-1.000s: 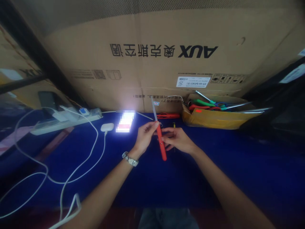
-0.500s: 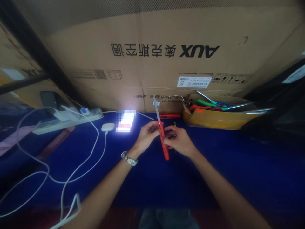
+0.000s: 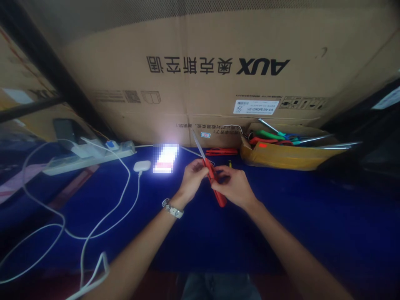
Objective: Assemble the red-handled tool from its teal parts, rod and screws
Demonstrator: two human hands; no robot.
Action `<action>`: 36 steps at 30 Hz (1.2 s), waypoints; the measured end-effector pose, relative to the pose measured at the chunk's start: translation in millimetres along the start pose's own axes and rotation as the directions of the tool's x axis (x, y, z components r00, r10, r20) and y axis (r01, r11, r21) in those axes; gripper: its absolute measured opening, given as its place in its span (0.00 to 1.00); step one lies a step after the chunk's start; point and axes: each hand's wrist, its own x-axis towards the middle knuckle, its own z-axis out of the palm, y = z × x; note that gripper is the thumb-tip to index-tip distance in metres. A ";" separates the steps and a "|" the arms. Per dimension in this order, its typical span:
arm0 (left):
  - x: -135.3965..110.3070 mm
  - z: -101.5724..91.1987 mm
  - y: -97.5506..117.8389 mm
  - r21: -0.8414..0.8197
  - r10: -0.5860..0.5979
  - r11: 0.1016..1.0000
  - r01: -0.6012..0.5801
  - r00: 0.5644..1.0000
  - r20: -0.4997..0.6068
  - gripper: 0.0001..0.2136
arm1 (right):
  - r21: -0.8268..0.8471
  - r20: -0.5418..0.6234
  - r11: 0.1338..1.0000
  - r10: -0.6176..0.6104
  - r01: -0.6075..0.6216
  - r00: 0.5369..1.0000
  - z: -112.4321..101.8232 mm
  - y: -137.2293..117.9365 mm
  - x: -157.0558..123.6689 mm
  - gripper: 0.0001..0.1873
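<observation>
A red utility knife (image 3: 221, 198) with a long, narrow silver blade is held between both hands above the blue cloth. Its blade points away from me and to the left; the handle's rear end slants down toward me on the right. My left hand (image 3: 191, 178) is closed around the front of the handle, near the base of the blade. From the other side, the fingers of my right hand (image 3: 235, 186) pinch the middle of the handle. Just beyond my hands lies another red tool (image 3: 221, 151), and a small yellow piece (image 3: 230, 163) is near my right fingers.
A cardboard tray (image 3: 281, 159) of hand tools stands back right, long metal shafts jutting over its rim. Back left are a lit phone (image 3: 166, 158), a white charging case (image 3: 141, 166), a power strip (image 3: 93, 156) and looping white cables (image 3: 120, 202). A large carton (image 3: 200, 37) walls the back.
The knife has turned, its blade tip swinging left and its rear end shifting slightly right. Both hands keep hold of it, with the right fingers a little further over the handle.
</observation>
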 end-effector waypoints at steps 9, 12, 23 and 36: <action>14.5 -17.5 9.6 -0.050 -0.012 0.999 0.009 0.998 -0.059 0.15 | 0.044 0.077 0.998 0.042 -0.046 0.996 -1.2 5.8 1.7 0.19; 17.2 -20.9 9.2 -0.080 0.012 0.997 -0.014 0.999 -0.037 0.16 | 0.111 0.138 0.989 0.083 -0.098 0.987 -5.5 5.6 3.7 0.21; 11.3 -10.9 9.9 -0.182 0.114 0.977 -0.113 0.993 -0.009 0.20 | 0.258 0.219 0.949 0.124 -0.180 0.968 -12.3 0.4 0.9 0.25; 19.0 -16.3 10.5 -0.359 0.045 0.928 -0.100 0.987 -0.157 0.17 | 0.317 0.307 0.941 0.015 -0.117 0.952 -4.4 8.7 -4.7 0.30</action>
